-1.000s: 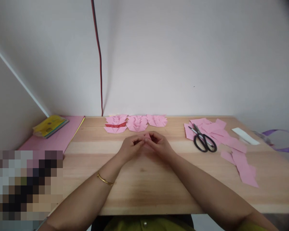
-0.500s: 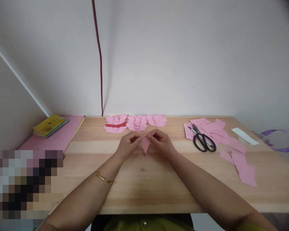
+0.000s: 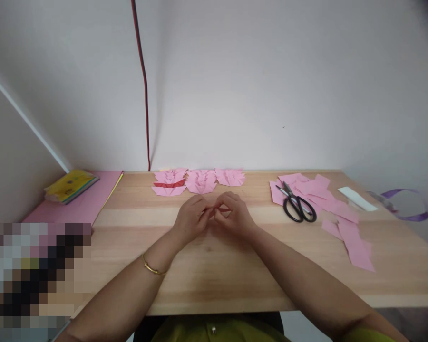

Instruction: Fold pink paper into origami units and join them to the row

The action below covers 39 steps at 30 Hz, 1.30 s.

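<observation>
Over the middle of the wooden table, my left hand and my right hand meet, both closed with fingertips pinching a small folded piece of pink paper. Most of that paper is hidden behind my fingers; a dark reddish edge shows between them. Just beyond my hands lie rows of folded pink paper pieces, overlapping like fans. One red folded strip sits among the left-hand ones.
On the right, black-handled scissors and a pen lie on pink paper scraps. Farther right are a white strip and a purple band. At left, a yellow packet rests on a large pink sheet.
The pink paper's downward-pointing tip, visible before between my hands, is now out of sight. My fingers have curled closer together around the paper. The whole view has shifted slightly.
</observation>
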Tool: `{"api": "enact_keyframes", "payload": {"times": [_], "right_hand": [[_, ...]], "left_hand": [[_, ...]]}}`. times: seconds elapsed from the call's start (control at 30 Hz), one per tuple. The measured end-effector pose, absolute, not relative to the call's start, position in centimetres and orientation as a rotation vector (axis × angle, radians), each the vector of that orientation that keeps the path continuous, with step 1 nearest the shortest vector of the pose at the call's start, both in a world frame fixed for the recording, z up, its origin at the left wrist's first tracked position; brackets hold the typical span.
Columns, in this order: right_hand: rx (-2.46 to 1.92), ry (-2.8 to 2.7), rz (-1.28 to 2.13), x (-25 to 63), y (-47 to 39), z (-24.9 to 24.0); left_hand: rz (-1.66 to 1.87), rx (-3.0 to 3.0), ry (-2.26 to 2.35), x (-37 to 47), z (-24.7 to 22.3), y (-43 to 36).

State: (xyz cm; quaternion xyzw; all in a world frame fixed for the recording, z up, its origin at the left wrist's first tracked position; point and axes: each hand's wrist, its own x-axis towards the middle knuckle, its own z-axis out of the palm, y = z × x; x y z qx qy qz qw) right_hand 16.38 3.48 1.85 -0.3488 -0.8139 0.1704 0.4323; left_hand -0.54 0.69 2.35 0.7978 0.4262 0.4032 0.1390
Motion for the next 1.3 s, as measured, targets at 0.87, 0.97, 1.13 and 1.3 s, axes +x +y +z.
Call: {"api": "enact_keyframes", "payload": {"times": [0.87, 0.97, 1.13, 1.3], "right_hand": [[-0.874, -2.028, 0.395, 17.3, 4.9, 1.8], [-1.018, -1.892, 0.475, 19.1, 6.2, 2.1], [-1.066, -1.761, 0.491, 19.7, 6.3, 2.8], [-0.824, -1.995, 0.626, 18.0, 4.5, 2.8]], "left_hand": [[1.187, 2.224, 1.298, -1.1, 3.1, 0.9], [1.232, 2.141, 1.367, -1.7, 3.6, 1.1], [1.243, 2.043, 1.413, -2.2, 3.7, 1.4], [1.18, 2.07, 1.39, -1.8, 3.4, 1.3]]}}
